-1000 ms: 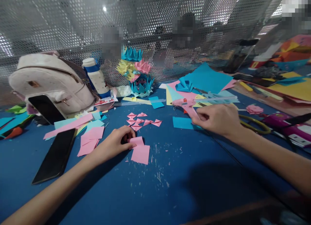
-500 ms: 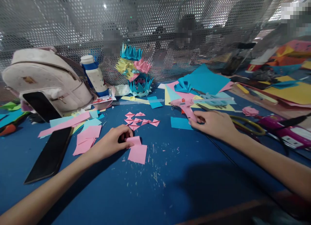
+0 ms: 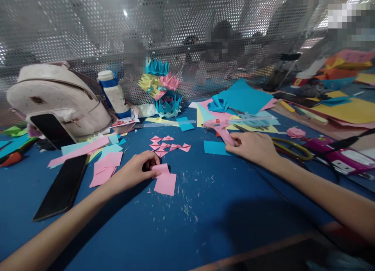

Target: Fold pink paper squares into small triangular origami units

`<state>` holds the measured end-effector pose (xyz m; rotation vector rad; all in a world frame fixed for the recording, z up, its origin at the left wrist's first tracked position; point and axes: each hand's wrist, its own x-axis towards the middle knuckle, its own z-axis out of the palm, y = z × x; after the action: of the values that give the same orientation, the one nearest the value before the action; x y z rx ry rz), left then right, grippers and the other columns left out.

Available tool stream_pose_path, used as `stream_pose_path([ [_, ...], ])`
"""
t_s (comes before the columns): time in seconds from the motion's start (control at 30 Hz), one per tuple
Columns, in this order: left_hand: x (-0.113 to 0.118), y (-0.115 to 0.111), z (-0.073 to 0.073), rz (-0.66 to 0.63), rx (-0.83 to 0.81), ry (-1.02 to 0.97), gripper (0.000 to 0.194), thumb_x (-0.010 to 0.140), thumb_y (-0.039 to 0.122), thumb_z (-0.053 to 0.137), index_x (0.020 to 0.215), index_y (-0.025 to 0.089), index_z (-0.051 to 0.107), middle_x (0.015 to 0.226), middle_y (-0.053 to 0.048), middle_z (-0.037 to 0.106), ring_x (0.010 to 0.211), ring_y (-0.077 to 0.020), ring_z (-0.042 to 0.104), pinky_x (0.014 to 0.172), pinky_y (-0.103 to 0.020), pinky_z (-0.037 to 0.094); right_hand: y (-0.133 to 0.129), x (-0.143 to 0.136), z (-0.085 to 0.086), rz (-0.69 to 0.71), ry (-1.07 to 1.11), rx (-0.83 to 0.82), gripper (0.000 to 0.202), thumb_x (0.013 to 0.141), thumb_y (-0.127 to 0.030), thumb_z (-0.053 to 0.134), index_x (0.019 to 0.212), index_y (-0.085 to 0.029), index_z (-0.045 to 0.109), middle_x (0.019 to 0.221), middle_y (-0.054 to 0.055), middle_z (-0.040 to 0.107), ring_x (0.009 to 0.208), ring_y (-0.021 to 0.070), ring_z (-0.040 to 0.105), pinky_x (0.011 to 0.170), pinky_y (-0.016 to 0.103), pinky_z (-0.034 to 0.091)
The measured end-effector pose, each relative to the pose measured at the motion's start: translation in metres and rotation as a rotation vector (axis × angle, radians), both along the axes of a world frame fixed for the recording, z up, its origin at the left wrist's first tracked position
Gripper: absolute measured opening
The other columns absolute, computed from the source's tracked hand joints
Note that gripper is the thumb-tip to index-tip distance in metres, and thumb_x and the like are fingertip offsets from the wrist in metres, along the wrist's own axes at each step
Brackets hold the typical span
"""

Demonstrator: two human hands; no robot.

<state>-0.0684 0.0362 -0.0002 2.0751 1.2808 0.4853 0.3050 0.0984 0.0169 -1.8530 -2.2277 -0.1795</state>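
My left hand [image 3: 143, 166] pinches a folded piece of pink paper [image 3: 161, 168] just above the blue table top. Under its edge lies a flat pink paper square [image 3: 165, 184]. Beyond that hand sit several small folded pink paper pieces [image 3: 164, 146]. My right hand [image 3: 249, 146] is closed round the handle of a pink glue gun [image 3: 223, 131], whose nozzle points left and whose clear glue stick [image 3: 253, 120] sticks out at the back. A blue paper rectangle [image 3: 216, 148] lies beside its handle. The glue gun's black cord [image 3: 271, 187] runs under my right forearm.
At the left are a phone [image 3: 62, 187], pink paper squares [image 3: 106, 168], a white backpack [image 3: 58, 99] and a bottle [image 3: 114, 93]. Folded paper flowers [image 3: 168, 103] stand by the perforated metal screen. Scissors [image 3: 254, 120], coloured sheets and a purple power strip [image 3: 336, 156] lie right.
The camera view has shifted slightly. Both hands keep their hold on the pink paper and the glue gun, with no clear movement over the table.
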Motion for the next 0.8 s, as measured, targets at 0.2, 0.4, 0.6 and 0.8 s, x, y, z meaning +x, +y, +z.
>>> stream_pose_path([
  [0.2, 0.001, 0.0, 0.0, 0.01, -0.001, 0.006, 0.013, 0.085, 0.032, 0.062, 0.092, 0.021, 0.061, 0.088, -0.001, 0.06, 0.076, -0.0161, 0.05, 0.069, -0.028, 0.04, 0.0, 0.001, -0.002, 0.017, -0.004, 0.014, 0.03, 0.075, -0.043, 0.056, 0.058, -0.021, 0.047, 0.056, 0.0, 0.056, 0.053, 0.0149, 0.041, 0.057, 0.029, 0.022],
  [0.4, 0.0, 0.0, 0.0, -0.003, 0.01, 0.011, 0.013, 0.087, 0.033, 0.062, 0.092, 0.021, 0.061, 0.089, -0.001, 0.06, 0.077, -0.0158, 0.051, 0.07, -0.028, 0.041, -0.002, 0.003, -0.002, 0.003, -0.025, 0.047, 0.036, 0.08, -0.048, 0.054, 0.057, -0.021, 0.044, 0.054, 0.0, 0.054, 0.054, 0.0162, 0.043, 0.056, 0.029, 0.022],
  [0.6, -0.003, 0.003, -0.005, -0.028, 0.04, 0.042, 0.019, 0.092, 0.034, 0.065, 0.097, 0.016, 0.061, 0.092, -0.002, 0.06, 0.079, -0.0158, 0.056, 0.072, -0.031, 0.048, -0.013, 0.006, 0.002, 0.01, -0.002, 0.14, 0.051, 0.082, -0.057, 0.057, 0.052, -0.021, 0.038, 0.049, 0.001, 0.047, 0.05, 0.0152, 0.039, 0.054, 0.03, 0.019],
  [0.8, -0.004, 0.005, -0.009, -0.029, 0.057, 0.071, 0.024, 0.096, 0.038, 0.063, 0.101, 0.015, 0.062, 0.097, -0.004, 0.062, 0.082, -0.0165, 0.061, 0.075, -0.033, 0.052, -0.062, -0.041, 0.042, 0.672, 0.527, -0.475, 0.043, 0.098, -0.044, 0.045, 0.067, -0.02, 0.061, 0.062, 0.0, 0.061, 0.058, 0.0128, 0.055, 0.057, 0.025, 0.04],
])
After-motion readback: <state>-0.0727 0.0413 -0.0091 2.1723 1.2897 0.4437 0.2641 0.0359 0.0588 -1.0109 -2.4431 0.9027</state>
